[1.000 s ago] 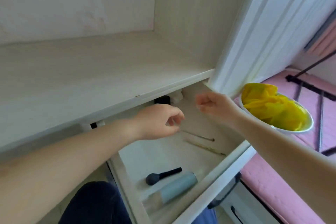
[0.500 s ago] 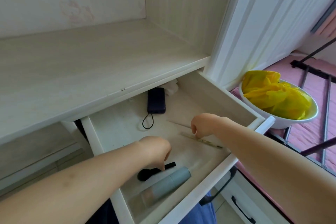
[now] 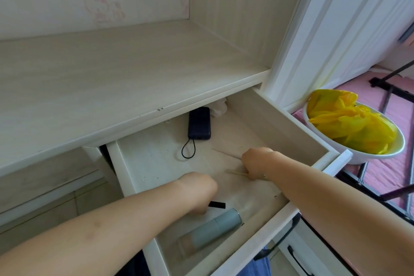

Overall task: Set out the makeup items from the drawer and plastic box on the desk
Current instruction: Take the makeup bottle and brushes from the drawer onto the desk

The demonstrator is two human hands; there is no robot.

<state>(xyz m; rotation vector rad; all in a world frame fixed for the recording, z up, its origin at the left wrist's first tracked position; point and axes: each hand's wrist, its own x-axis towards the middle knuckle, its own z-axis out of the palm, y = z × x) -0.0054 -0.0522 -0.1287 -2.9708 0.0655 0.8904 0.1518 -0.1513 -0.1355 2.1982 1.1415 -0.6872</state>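
The pale wooden drawer is pulled out under the desk top. My left hand reaches down into it and closes on the black makeup brush, whose handle end sticks out to the right. My right hand pinches a thin light stick on the drawer floor. A grey-blue tube bottle lies near the drawer's front wall, below my left hand. Another thin stick lies beside my right hand.
A dark power bank with a black loop cord lies at the drawer's back, next to a white crumpled thing. A white bowl holding a yellow bag stands to the right on a pink surface.
The drawer came fully open and the view shifted down. Both hands went lower into it: the left onto the black brush, the right onto the thin stick.
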